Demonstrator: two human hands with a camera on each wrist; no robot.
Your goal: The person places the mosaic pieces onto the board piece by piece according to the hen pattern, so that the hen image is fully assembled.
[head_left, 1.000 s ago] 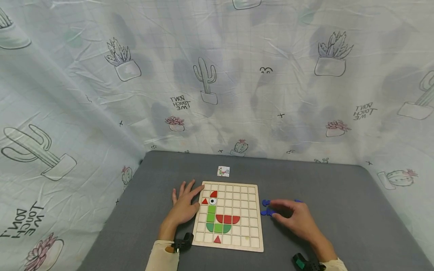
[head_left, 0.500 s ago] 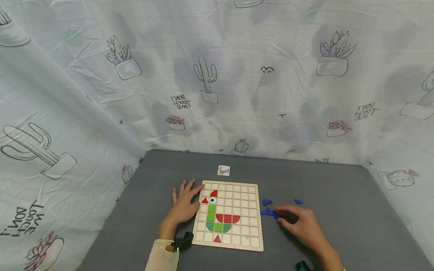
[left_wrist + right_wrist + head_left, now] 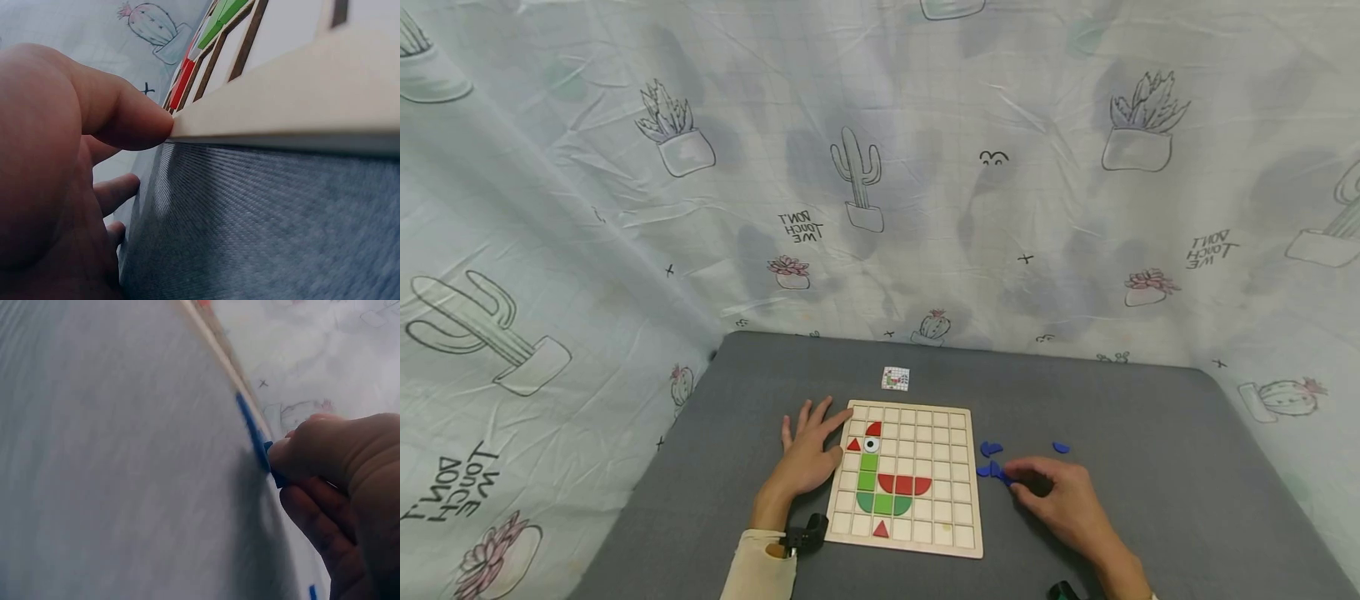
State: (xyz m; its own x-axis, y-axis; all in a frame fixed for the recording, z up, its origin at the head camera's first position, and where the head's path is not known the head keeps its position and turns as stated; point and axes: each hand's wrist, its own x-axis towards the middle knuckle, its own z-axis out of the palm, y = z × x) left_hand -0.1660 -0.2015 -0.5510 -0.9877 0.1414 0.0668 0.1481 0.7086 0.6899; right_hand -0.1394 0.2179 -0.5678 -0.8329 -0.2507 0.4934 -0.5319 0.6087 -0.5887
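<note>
My left hand (image 3: pixel 808 457) lies left of a wooden grid board (image 3: pixel 940 533), fingers spread. Its thumb and index finger touch the board's left edge; the thumb contact also shows in the left wrist view. A bird-like pattern of red tiles (image 3: pixel 904 485), green tiles (image 3: pixel 868 472) and an eye tile (image 3: pixel 871 445) fills part of the grid. Right of the board, my right hand (image 3: pixel 1063 500) pinches a blue tile (image 3: pixel 277 477) between thumb and fingers, low over the table. Several loose blue tiles (image 3: pixel 990 449) lie between that hand and the board.
A small printed card (image 3: pixel 896 379) lies beyond the board on the grey table (image 3: pixel 1120 417). One separate blue tile (image 3: pixel 1061 447) sits farther right, behind my right hand. A patterned cloth (image 3: pixel 940 208) hangs behind the table.
My right hand has shifted slightly right and toward me, uncovering the separate blue tile, and now pinches a blue tile from the near end of the group. My left hand has stayed put.
</note>
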